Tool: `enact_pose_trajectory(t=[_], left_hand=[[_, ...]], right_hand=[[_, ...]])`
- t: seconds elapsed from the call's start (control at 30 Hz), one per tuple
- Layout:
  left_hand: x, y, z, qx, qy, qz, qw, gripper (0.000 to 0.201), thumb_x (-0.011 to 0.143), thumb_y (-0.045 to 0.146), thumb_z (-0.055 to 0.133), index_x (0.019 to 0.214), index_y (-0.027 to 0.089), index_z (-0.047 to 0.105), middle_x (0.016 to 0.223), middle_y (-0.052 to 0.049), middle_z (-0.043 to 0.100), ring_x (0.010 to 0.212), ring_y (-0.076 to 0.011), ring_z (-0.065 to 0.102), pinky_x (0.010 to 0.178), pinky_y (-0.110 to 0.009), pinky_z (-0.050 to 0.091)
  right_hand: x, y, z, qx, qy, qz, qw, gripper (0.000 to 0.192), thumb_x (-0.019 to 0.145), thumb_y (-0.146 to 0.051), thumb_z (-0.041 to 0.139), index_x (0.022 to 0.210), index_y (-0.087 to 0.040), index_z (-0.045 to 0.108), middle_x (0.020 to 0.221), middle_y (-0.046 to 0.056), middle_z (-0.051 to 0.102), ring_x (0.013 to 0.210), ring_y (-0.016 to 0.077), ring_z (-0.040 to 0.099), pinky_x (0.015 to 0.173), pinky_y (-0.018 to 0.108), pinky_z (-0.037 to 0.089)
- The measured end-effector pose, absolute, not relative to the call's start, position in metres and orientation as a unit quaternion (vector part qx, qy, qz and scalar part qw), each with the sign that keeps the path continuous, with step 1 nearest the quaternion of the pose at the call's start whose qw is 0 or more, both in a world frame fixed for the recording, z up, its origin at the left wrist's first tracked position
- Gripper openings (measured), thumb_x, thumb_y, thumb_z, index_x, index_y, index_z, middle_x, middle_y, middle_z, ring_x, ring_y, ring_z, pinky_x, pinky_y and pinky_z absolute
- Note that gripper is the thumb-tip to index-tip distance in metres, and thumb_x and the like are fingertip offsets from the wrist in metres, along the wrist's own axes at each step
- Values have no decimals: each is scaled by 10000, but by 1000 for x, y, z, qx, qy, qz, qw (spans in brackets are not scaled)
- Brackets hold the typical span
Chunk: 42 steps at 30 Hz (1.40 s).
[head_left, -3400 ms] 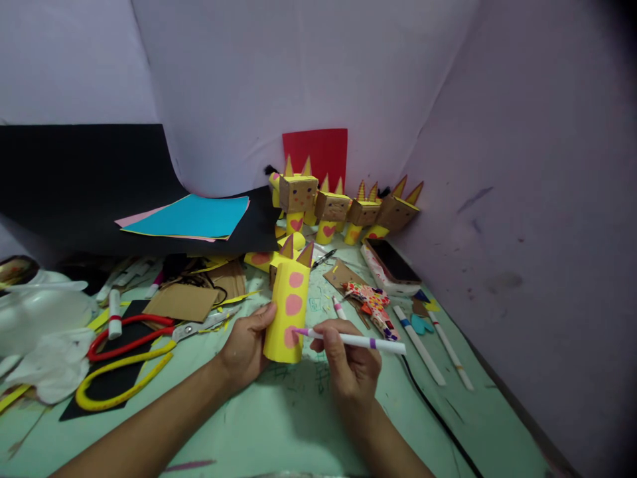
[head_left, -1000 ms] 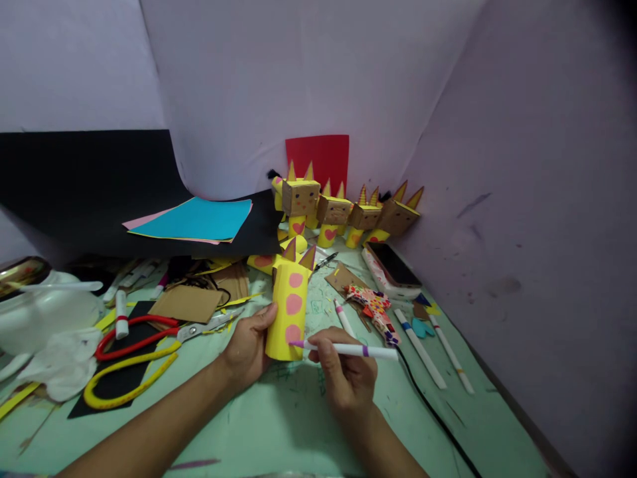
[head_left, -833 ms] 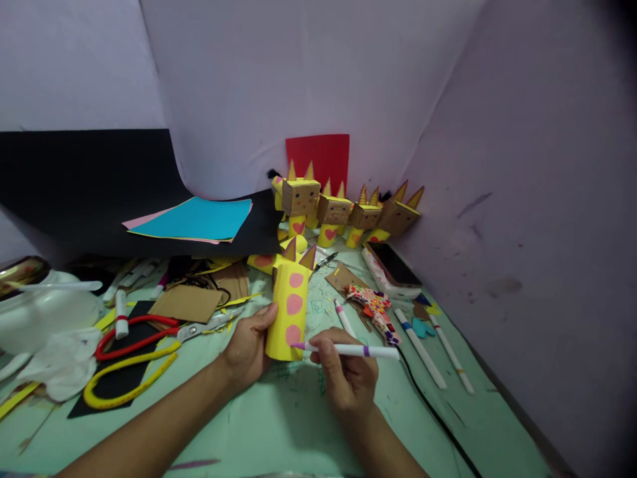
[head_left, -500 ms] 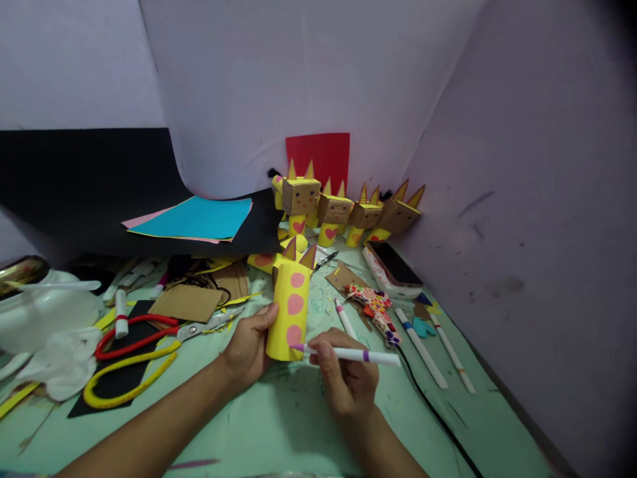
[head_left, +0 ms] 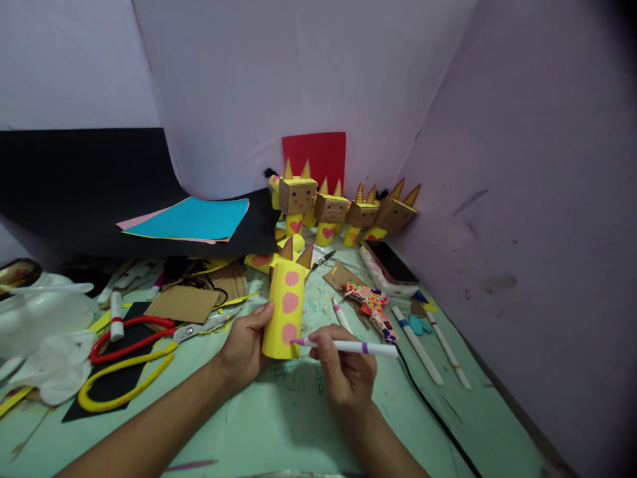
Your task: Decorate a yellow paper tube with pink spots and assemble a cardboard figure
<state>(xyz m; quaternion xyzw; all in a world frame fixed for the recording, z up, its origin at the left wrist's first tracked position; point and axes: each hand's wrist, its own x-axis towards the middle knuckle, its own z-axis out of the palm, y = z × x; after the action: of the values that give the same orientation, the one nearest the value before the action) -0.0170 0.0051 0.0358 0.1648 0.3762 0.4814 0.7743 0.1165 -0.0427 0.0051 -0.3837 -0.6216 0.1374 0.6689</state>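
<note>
Where the left hand (head_left: 246,338) grips: tube (head_left: 284,309), yellow with three pink spots, nearly upright between the hands; thumb along its side, fingers curled behind, the hand closed on it.
Right hand (head_left: 346,372): pinched around a pen (head_left: 351,346), whose purple tip is at the lowest spot's lower right edge; whether it touches is too fine to tell.
Scissors (head_left: 188,332): left of the left hand, handles spread, blades pointing beyond it; a red-banded pen (head_left: 116,315) lies beside the red handle.
Card (head_left: 184,303): brown, just beyond the scissors.
Tissue (head_left: 54,368): far left of the left hand, before a white bowl (head_left: 47,312).
Figures (head_left: 297,196): four with horned box heads, well beyond both hands, a red sheet (head_left: 313,151) behind.
Blue sheet (head_left: 192,218): beyond the left hand, on a black sheet (head_left: 79,186).
Flowered tool (head_left: 368,300): just beyond the right hand; its cord (head_left: 438,415) runs down that hand's right side.
Phone (head_left: 392,260): farther beyond the right hand.
Blue-banded pen (head_left: 418,346): right of the right hand.
Horns (head_left: 287,249): rising behind the tube, which blocks what lies below; whether they join is unclear.
Pink-banded pen (head_left: 342,315): lower end hidden by the right hand.
Bowl and cord: cut off at the frame's edges.
Blade tips: lost among yellow scraps (head_left: 239,302).
</note>
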Motion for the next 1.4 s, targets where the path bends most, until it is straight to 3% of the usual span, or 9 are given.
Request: enact_pose_trajectory(t=[0.47, 0.67, 0.87, 1.1, 1.27, 1.4], left_hand=[[-17, 5, 37, 162, 374, 475, 780, 240, 918, 166, 423, 886, 82, 645, 711, -79, 688, 546, -151, 625, 521, -252, 530], [-19, 6, 33, 202, 377, 465, 775, 253, 909, 184, 432, 887, 75, 658, 682, -95, 704, 545, -180, 649, 520, -279, 546], [-19, 5, 28, 219, 363, 472, 773, 226, 906, 181, 453, 920, 89, 659, 734, -79, 722, 602, -168, 665, 576, -269, 554], [-19, 3, 27, 254, 341, 486, 763, 198, 892, 158, 488, 943, 102, 671, 793, -60, 731, 657, -145, 661, 609, -238, 540], [-18, 1, 23, 325, 314, 463, 763, 222, 784, 245, 663, 975, 134, 672, 867, -56, 734, 682, -157, 656, 596, -232, 516], [-16, -1, 20, 371, 305, 464, 744, 316, 739, 355, 713, 981, 157, 669, 944, -55, 731, 839, -196, 667, 671, -246, 505]], right_hand=[[116, -43, 5, -383, -600, 156, 685, 172, 899, -157, 514, 825, -190, 665, 653, -2, 625, 558, 114, 591, 511, 222, 469], [116, -37, 11, -417, -441, 209, 767, 176, 936, -289, 481, 939, -202, 634, 576, -49, 586, 490, 94, 540, 492, 214, 463], [117, -31, 10, -491, -421, 222, 729, 175, 875, -325, 556, 968, -198, 633, 792, 16, 691, 722, 157, 659, 688, 316, 541], [118, -27, 6, -436, -434, 351, 706, 304, 802, -359, 635, 1074, -235, 581, 1100, 61, 681, 1075, 234, 623, 940, 404, 466], [115, -23, 7, -399, -427, 435, 685, 423, 740, -423, 690, 1088, -216, 568, 1077, 68, 685, 1034, 251, 629, 900, 390, 481], [115, -19, 1, -411, -432, 441, 671, 440, 744, -440, 680, 1103, -212, 566, 1095, 68, 673, 1027, 252, 622, 877, 376, 485]])
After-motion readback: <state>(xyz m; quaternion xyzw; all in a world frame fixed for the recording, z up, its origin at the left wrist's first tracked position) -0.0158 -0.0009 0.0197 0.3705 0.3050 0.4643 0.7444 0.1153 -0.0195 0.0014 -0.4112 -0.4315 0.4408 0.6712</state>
